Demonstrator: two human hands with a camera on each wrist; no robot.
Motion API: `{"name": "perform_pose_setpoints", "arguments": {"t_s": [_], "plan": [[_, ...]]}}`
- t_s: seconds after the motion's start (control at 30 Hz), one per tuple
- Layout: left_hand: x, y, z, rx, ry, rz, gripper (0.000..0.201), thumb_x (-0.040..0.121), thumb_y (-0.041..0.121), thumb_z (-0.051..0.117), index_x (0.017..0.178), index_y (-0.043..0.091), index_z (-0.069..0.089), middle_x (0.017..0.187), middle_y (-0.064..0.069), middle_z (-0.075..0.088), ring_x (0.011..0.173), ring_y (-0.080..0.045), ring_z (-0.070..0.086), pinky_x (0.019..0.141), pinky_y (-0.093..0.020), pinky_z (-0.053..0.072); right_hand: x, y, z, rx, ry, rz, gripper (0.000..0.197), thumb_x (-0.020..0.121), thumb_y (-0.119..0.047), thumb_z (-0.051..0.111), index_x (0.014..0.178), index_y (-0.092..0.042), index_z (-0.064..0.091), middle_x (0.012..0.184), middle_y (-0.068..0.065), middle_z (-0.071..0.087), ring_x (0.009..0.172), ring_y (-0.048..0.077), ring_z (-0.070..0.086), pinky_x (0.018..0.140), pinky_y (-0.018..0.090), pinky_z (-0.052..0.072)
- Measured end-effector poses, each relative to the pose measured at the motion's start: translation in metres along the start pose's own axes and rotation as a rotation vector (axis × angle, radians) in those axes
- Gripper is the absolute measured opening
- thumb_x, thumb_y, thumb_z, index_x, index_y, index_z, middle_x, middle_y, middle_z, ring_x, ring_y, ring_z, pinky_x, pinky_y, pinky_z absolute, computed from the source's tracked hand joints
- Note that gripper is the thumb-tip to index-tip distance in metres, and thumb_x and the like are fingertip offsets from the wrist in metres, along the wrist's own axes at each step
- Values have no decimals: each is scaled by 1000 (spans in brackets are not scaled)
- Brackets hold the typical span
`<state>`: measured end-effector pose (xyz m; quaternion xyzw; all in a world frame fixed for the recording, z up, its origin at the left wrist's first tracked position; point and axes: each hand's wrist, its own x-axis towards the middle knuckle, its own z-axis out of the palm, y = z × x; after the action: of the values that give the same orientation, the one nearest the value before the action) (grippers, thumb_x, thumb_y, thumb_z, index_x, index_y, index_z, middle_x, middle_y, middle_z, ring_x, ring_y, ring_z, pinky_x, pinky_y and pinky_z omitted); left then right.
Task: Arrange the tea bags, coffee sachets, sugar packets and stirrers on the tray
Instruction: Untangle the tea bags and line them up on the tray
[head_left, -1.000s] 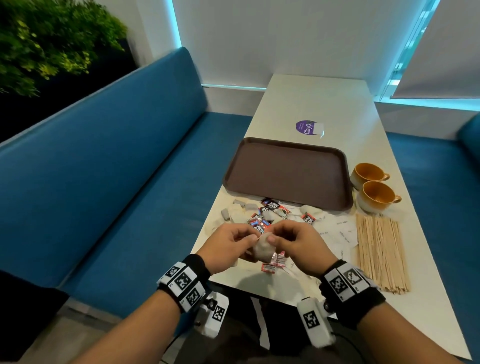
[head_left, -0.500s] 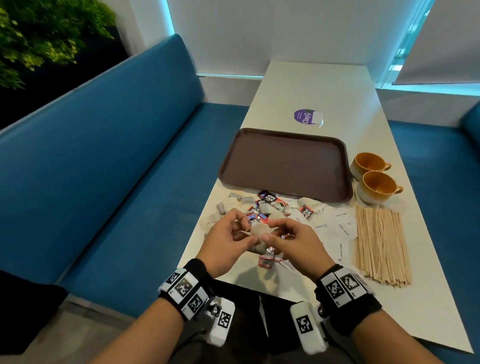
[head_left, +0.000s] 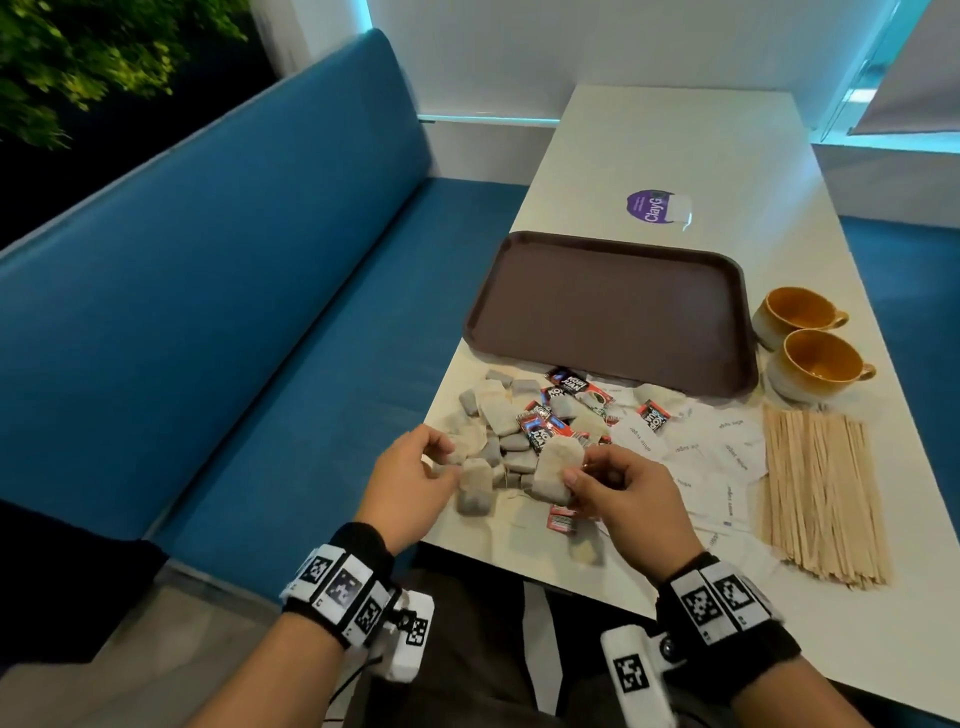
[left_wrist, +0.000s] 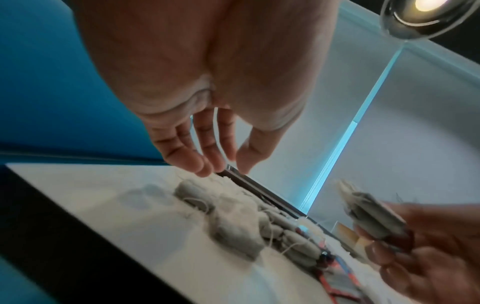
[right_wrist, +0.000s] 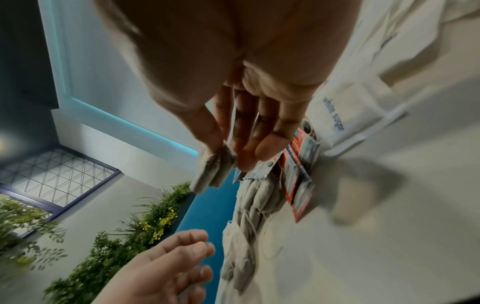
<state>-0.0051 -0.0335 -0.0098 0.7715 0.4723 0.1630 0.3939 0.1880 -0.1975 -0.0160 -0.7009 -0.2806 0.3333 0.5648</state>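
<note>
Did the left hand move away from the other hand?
Yes. The left hand let go of the tea bag the right hand pinches and slid left, toward the table's blue-bench edge, over the loose tea bags.

Dim cool light, blurred wrist views, edge distortion

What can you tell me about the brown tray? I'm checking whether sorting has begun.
The tray is a dark brown rectangle with rounded corners and a low raised rim; it looks like matte plastic. It lies flat on the white table, with nothing visible inside it. The pile of tea bags and coffee sachets lies just off its near edge, some sachets at or against the rim. Two yellow cups stand close beside its right side. Neither hand touches it.
</note>
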Motion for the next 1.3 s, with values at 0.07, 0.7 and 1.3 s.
{"name": "perform_pose_setpoints", "arguments": {"t_s": [0.07, 0.7, 1.3], "plan": [[3, -5, 4, 74, -37, 7, 22, 86, 23, 76, 101, 28, 61, 102, 10, 57, 78, -9, 56, 75, -24, 47, 2, 2, 1, -13, 15, 11, 11, 87, -8, 77, 87, -19, 75, 81, 8, 75, 81, 30, 73, 78, 42, 61], [-6, 2, 14, -276, -69, 94, 17, 89, 20, 78, 78, 24, 65, 73, 6, 69, 60, -2, 53, 62, -14, 44, -12, -5, 19, 55, -154, 10, 21, 90, 14, 62, 86, -3, 73, 77, 14, 75, 73, 24, 74, 67, 27, 55], [-11, 16, 28, -639, -283, 89, 8, 98, 13, 66, 98, 8, 72, 80, -7, 77, 70, -20, 65, 73, -37, 58, -9, -6, 29, 64, -164, 15, 22, 89, 4, 71, 96, -15, 78, 89, 6, 77, 87, 23, 73, 82, 35, 60]]}}
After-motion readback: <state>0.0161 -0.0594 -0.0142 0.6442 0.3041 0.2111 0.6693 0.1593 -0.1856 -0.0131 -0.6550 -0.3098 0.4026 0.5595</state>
